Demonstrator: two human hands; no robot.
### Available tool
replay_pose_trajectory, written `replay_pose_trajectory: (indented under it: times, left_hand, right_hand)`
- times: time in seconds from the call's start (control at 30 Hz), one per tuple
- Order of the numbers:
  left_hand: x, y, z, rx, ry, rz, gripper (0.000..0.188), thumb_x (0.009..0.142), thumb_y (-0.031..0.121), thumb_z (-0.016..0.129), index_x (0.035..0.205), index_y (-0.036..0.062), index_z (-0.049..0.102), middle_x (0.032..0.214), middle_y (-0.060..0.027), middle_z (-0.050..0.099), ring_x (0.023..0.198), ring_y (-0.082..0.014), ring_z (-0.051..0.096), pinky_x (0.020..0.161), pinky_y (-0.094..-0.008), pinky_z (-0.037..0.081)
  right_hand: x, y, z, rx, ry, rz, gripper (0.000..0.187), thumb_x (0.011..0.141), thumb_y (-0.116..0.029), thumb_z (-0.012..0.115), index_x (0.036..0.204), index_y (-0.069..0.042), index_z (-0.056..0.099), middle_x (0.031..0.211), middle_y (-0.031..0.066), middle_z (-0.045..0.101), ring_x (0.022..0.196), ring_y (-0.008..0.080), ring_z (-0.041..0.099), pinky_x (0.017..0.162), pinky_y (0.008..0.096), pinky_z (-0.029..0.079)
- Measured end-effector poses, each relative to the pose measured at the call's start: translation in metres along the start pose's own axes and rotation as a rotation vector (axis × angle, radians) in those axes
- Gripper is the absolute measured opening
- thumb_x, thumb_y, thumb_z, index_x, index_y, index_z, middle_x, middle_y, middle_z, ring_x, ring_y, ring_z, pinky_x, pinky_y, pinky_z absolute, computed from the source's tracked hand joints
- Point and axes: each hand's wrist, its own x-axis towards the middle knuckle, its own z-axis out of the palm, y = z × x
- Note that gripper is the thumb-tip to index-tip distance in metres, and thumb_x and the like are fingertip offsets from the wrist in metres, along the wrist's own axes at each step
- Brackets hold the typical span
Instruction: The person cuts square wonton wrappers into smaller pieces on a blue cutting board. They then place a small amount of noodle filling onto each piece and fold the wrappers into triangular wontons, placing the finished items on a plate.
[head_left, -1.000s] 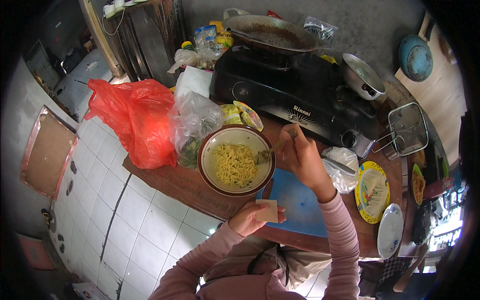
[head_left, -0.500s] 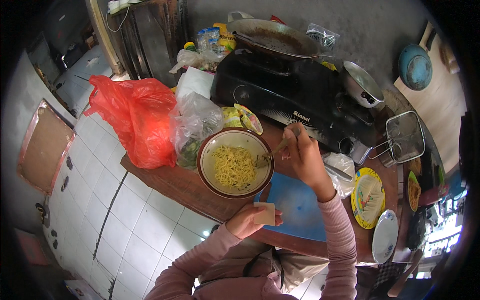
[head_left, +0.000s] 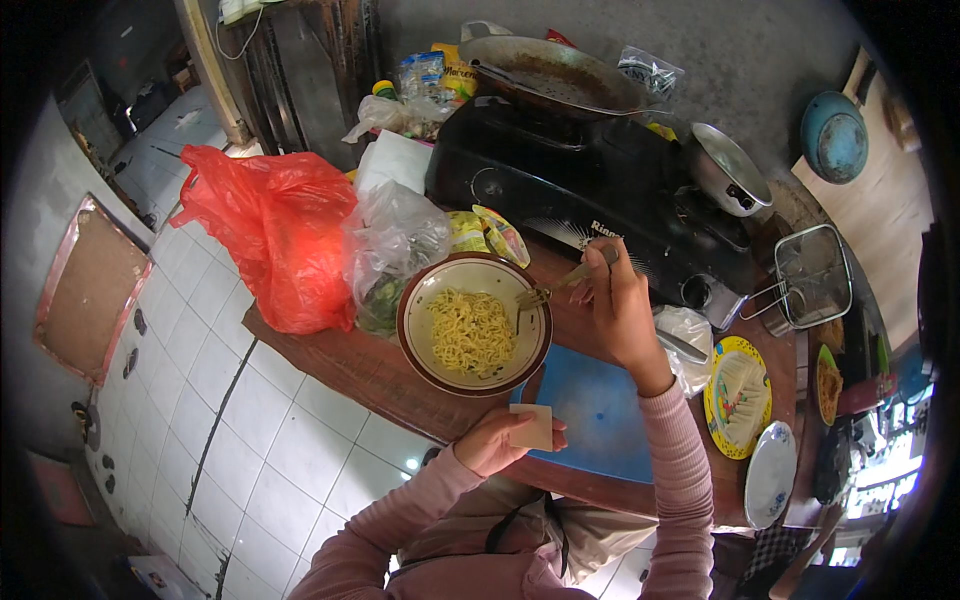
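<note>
My left hand (head_left: 486, 444) is closed on a thin, pale square wrapper (head_left: 531, 428), held nearly flat just in front of the bowl. In my right hand (head_left: 624, 318) is a fork (head_left: 569, 280), gripped near its handle end. The fork's tines dip into the right side of a cream bowl (head_left: 475, 271) with a brown rim. Yellow noodles (head_left: 470, 335) flecked with green bits are heaped inside the bowl. Under my right wrist lies a blue cutting board (head_left: 600, 420).
A black gas stove (head_left: 560, 160) carries a large wok (head_left: 555, 75) and a metal pot (head_left: 728, 170). Bags, including a red one (head_left: 280, 240), crowd the left. To the right are a knife (head_left: 680, 346), a yellow-rimmed plate (head_left: 761, 377) of pale wrapped pieces, a white plate (head_left: 770, 475) and a wire strainer (head_left: 812, 275).
My right hand has shifted slightly right and up, tilting the fork so its tines lie nearer the bowl's upper right side. My left hand still holds the wrapper.
</note>
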Motion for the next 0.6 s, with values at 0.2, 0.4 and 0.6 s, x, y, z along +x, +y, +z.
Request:
replay_pose_trajectory:
  times: [0.2,0.4,0.6]
  left_hand:
    - [-0.0001,-0.0005,0.0009,-0.032,0.033,-0.012,0.034,0.094,0.022,0.046,0.113,-0.0051,0.056,0.113,-0.0232,0.059,0.102,-0.0384,0.059,0.093,-0.0463,0.045]
    - [0.0005,-0.0005,0.0001,-0.043,0.025,-0.001,0.033,0.094,0.020,0.046,0.112,-0.0052,0.056,0.112,-0.0237,0.060,0.102,-0.0384,0.059,0.092,-0.0463,0.045]
    - [0.0002,-0.0009,0.0006,-0.036,0.047,-0.014,0.032,0.094,0.020,0.046,0.112,-0.0050,0.056,0.112,-0.0235,0.060,0.101,-0.0382,0.059,0.093,-0.0462,0.045]
  right_hand:
    - [-0.0005,-0.0016,0.0011,0.079,-0.098,0.081,0.018,0.090,-0.002,0.050,0.107,0.002,0.047,0.066,0.0153,0.060,0.063,0.0306,0.065,0.055,0.0368,0.050]
    - [0.0019,-0.0025,0.0039,0.034,0.001,0.035,0.015,0.093,-0.006,0.048,0.105,0.002,0.046,0.064,0.0152,0.060,0.060,0.0300,0.064,0.053,0.0349,0.050]
    - [0.0007,-0.0041,0.0029,0.121,-0.060,0.134,0.013,0.093,-0.005,0.048,0.103,0.003,0.048,0.068,0.0168,0.061,0.059,0.0299,0.064,0.052,0.0344,0.050]
